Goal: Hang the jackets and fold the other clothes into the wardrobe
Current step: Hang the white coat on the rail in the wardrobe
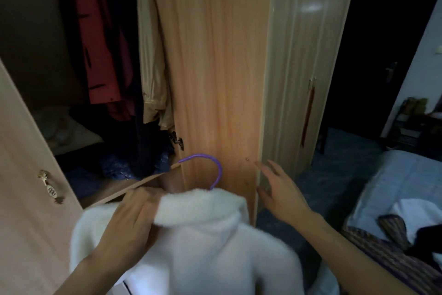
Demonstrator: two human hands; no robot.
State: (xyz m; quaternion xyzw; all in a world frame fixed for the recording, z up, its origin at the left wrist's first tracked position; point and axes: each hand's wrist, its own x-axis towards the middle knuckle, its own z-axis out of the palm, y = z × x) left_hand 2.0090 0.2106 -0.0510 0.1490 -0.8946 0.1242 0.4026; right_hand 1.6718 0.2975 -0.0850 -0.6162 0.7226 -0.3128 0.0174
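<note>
1. Head view: the left hand (pixel 129 220) grips the fluffy white fleece jacket (pixel 215 251) at its collar, before the open light-wood wardrobe door (pixel 215 67).
2. A purple curved hanger hook (pixel 218 166) rises from the collar.
3. The right hand (pixel 279 190), fingers spread, is at the door's edge.

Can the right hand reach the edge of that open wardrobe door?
Probably yes: the right hand is open, fingers spread right at the wardrobe door edge, with nothing between them. The left hand holds the white jacket.
</note>
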